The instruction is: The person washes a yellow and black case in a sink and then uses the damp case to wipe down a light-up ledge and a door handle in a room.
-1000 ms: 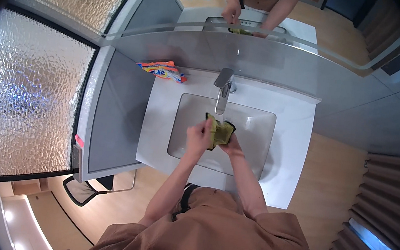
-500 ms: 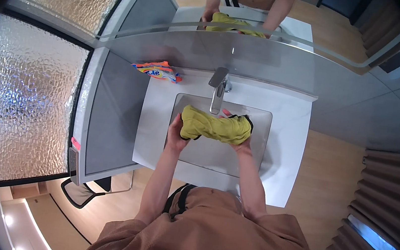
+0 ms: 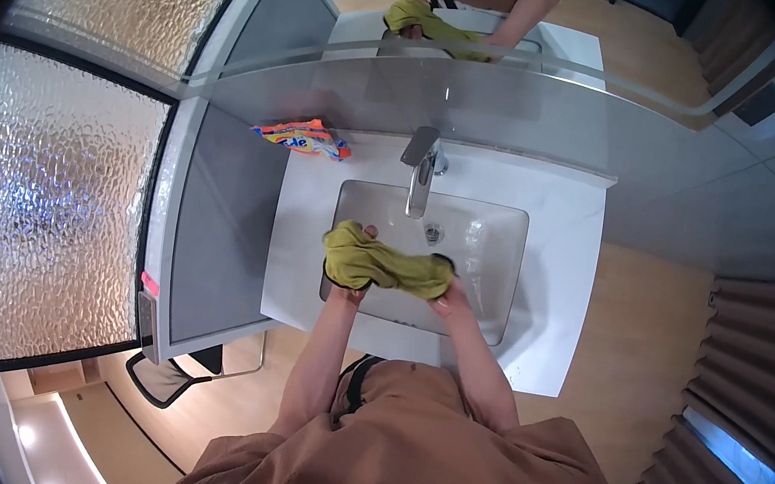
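**Cloth held over the sink**

The left hand grips one end of the yellow-green cloth; folds cover most of that hand, with a fingertip showing at the far edge. The right hand is closed on the dark-edged other end, its fingertips partly hidden. The cloth spans bunched between both hands. Beyond the right hand, slightly left, lies the drain; beyond both hands stands the tap. Past the left hand, farther left, a bright packet rests on the surface.
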A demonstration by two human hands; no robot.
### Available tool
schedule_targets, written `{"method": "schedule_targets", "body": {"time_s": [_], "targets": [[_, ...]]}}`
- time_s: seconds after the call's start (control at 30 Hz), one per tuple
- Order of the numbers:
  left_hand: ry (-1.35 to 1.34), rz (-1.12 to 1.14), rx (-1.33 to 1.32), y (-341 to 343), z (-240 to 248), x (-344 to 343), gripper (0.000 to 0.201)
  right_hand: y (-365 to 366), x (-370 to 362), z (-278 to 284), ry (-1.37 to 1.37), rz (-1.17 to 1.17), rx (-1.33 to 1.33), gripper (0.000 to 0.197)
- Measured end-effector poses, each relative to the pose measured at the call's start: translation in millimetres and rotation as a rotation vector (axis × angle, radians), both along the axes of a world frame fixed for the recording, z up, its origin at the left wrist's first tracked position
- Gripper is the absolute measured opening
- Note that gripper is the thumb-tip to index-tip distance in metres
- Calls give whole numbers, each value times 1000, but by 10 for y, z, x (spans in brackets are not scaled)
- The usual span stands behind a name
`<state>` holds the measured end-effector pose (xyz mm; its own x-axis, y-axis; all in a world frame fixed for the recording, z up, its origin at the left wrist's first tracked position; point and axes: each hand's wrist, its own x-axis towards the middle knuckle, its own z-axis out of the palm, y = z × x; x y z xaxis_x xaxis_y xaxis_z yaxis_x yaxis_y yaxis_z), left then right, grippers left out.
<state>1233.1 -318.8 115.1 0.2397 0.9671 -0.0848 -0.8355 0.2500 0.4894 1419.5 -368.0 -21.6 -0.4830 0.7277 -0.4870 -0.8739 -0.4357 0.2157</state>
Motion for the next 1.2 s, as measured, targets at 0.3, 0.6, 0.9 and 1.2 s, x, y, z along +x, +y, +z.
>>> {"method": "schedule_targets", "body": {"time_s": [0.3, 0.6, 0.9, 1.2], "targets": [[-304, -110, 26, -58, -241, 220, 61, 169, 192, 214, 122, -330, -54, 41], [-53, -112, -161, -295, 224, 647, 61, 607, 212, 334, 102, -439, 334, 71], [-64, -196, 46, -271, 409, 140, 83, 565, 541, 520, -915, 518, 460, 43], [546, -55, -418, -124, -519, -278, 71, 828, 889, 29, -2139, 475, 577, 41]]}}
